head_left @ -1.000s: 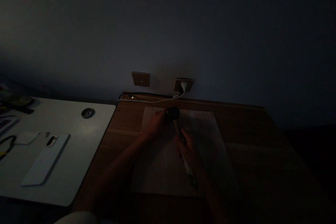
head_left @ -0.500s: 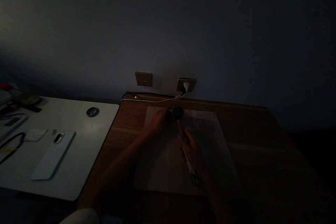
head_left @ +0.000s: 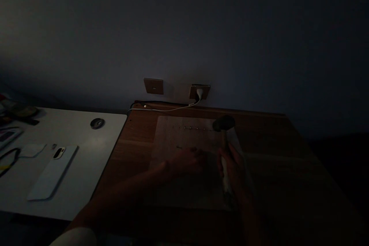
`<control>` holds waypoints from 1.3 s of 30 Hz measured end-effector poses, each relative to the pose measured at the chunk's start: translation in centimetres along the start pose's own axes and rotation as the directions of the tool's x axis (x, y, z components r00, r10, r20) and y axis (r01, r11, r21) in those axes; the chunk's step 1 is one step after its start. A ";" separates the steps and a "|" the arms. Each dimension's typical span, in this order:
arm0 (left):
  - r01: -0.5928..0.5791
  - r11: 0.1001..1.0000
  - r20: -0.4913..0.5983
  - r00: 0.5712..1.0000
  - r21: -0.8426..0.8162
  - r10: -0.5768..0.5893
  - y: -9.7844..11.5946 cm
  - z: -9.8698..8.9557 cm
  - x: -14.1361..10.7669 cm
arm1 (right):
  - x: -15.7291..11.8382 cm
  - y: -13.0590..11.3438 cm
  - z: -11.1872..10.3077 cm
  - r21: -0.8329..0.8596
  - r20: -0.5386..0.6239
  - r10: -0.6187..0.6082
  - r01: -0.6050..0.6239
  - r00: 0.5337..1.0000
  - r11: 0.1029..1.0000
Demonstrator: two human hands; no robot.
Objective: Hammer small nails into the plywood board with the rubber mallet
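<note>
The left forearm [head_left: 127,186] reaches in from the near left and crosses the left edge of the board [head_left: 165,138], a pale sleeve [head_left: 76,236] showing at its lower end. The left hand [head_left: 188,160] is over the middle of the board, knuckles up and fingers curled toward the right edge; its fingertips are too dark to make out. The right forearm [head_left: 249,209] rises from the near right corner, angled slightly inward. The right hand [head_left: 233,163] is closed in a grip near the right edge, well apart from the left hand
</note>
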State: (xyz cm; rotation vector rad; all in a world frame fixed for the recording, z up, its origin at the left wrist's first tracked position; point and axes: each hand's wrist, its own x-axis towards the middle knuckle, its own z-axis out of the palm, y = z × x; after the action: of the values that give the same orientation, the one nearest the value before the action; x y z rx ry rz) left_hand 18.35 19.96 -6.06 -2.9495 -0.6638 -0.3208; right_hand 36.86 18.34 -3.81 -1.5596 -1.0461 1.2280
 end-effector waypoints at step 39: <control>0.551 0.701 -0.124 0.739 -0.453 -0.662 -11.5 3.9 -5.1 | -0.6 0.8 4.4 -0.005 0.217 0.161 -0.164 0.963 0.987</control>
State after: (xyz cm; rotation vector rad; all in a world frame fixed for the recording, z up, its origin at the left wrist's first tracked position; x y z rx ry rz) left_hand 9.52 28.76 -10.42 -2.8046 -1.7169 -1.0162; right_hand 32.52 18.16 -4.99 -1.5512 -1.0599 1.5423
